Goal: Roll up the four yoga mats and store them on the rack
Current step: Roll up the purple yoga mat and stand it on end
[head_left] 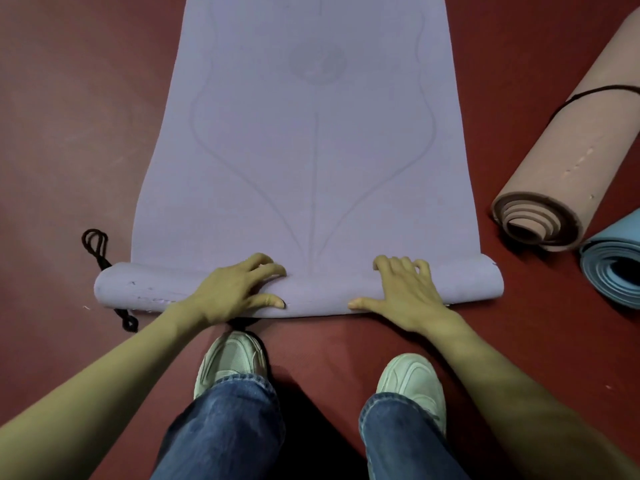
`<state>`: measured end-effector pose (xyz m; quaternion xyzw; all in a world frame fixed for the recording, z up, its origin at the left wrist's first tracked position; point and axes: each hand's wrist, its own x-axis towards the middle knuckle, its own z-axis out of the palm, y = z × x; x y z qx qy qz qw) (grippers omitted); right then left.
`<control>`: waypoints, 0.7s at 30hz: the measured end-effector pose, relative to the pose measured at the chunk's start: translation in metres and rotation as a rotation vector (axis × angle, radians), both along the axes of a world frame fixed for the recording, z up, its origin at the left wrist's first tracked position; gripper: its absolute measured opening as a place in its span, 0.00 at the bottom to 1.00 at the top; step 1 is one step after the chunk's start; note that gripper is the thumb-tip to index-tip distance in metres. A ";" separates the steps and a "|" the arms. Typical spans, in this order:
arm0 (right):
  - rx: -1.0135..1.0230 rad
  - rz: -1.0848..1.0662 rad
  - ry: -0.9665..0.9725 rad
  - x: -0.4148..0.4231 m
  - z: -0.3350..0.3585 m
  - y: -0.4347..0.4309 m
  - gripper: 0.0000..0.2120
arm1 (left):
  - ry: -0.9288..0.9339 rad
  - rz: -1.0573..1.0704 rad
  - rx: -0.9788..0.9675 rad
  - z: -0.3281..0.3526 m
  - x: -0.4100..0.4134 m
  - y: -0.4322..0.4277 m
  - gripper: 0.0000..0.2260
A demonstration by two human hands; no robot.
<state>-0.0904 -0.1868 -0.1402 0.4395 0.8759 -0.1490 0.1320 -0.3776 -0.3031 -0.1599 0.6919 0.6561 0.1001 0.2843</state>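
A person crouches, left hand point(239, 289) and right hand point(405, 292) in a grip on the rolled end of a purple mat point(311, 133). Fingers curl over the top and thumbs brace the near side, likely to keep the roll tight. The rest lies flat on the red floor point(69, 133). A black cord point(96, 244) trails at the roll's left end. A rolled pink mat point(571, 150) and blue mat point(616, 258) wait nearby; no rack shows.
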 end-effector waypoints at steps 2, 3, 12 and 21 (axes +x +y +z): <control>0.033 -0.019 -0.018 0.001 -0.004 -0.005 0.44 | -0.047 -0.051 0.135 -0.006 0.000 0.000 0.32; 0.061 -0.040 -0.008 0.001 -0.008 -0.011 0.44 | -0.051 -0.093 0.180 -0.010 -0.002 0.003 0.31; 0.049 0.038 0.081 -0.009 -0.018 -0.027 0.33 | -0.128 -0.076 0.002 -0.010 -0.011 0.024 0.34; -0.297 0.003 -0.007 -0.033 0.000 0.021 0.31 | 0.255 0.292 0.325 -0.014 0.050 -0.021 0.28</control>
